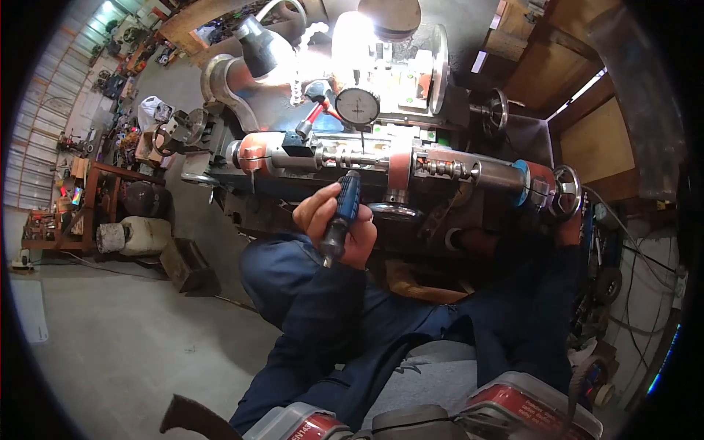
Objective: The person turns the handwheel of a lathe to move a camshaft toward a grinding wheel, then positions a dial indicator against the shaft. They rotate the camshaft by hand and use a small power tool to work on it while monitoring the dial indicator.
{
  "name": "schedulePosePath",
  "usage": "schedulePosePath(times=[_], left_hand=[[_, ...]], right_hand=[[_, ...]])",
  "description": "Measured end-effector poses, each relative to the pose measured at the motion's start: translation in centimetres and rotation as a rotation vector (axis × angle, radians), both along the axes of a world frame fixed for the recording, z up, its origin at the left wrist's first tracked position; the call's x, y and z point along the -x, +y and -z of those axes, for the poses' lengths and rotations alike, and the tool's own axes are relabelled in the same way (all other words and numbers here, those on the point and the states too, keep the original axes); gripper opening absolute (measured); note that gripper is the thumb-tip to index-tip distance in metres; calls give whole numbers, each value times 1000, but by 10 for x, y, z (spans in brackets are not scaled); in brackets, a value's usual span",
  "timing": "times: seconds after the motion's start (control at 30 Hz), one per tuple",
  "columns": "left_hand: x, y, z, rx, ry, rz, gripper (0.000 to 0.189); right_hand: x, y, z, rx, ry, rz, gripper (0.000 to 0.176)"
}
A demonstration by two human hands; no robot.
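My left hand [339, 229] is wrapped round a tool with a ribbed blue grip [347, 202] and a black lower end with a metal tip. Its upper end points at a metal shaft with several lobes and journals [444, 168], mounted lengthwise in the machine, and overlaps the area just below it. Above the shaft, a round dial indicator [357, 106] has its stem reaching down to it. At the far right, my right hand [571, 226] is at the lower rim of a chrome handwheel [567, 192], its fingers mostly hidden.
A red-brown clamp [398, 165] stands round the shaft's middle, above another handwheel [397, 212]. A bright work lamp [258, 45] and a red-handled tool [314, 117] are behind. On the left floor are a white gas cylinder [139, 236] and an open box [189, 264].
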State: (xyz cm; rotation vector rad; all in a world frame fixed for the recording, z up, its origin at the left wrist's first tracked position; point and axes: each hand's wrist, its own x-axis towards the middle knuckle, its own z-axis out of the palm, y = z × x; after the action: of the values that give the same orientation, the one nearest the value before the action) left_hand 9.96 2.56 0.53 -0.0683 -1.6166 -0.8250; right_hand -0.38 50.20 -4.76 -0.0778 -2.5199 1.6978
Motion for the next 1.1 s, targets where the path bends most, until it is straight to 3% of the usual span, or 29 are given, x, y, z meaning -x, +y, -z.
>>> schedulePosePath(times=[0.03,0.07,0.13,0.17,0.23,0.33,0.4,0.47,0.57,0.67,0.7,0.73,0.8,1.0,1.1], left_hand=[[3,4,0,-15,35,-3,36],[2,-7,8,75,-405,-9,35],[-2,-6,-7,159,-459,-32,35],[0,-7,-6,101,-381,-31,36],[1,-2,1,-14,-235,-15,39],[0,3,-1,-63,114,-37,39],[4,-4,14,32,-349,72,34],[-1,-1,-5,108,-433,-29,35],[-4,-3,2,17,-327,-36,35],[-4,6,-4,-58,62,21,36],[1,5,4,-46,-49,39,35],[3,-1,7,28,-377,61,34],[0,-2,0,84,-452,-5,33],[-7,-5,4,86,-268,-22,39],[-6,-8,7,37,-229,-31,41]], right_hand=[[-2,0,1,6,-15,8,44],[-4,2,3,33,-50,31,43],[6,10,10,6,-37,6,42],[10,18,20,-44,8,-26,42],[7,13,19,233,-72,-27,42],[6,13,14,78,-42,-8,42],[5,21,19,154,-148,-11,43],[15,26,24,188,-149,-28,44],[14,26,35,198,-74,-4,47],[12,25,28,157,-53,-30,49],[10,24,28,162,-80,-26,49],[7,23,26,166,-110,-25,49],[18,21,20,133,-86,-24,49],[6,15,26,-113,48,91,46],[2,16,27,87,-7,64,42]])
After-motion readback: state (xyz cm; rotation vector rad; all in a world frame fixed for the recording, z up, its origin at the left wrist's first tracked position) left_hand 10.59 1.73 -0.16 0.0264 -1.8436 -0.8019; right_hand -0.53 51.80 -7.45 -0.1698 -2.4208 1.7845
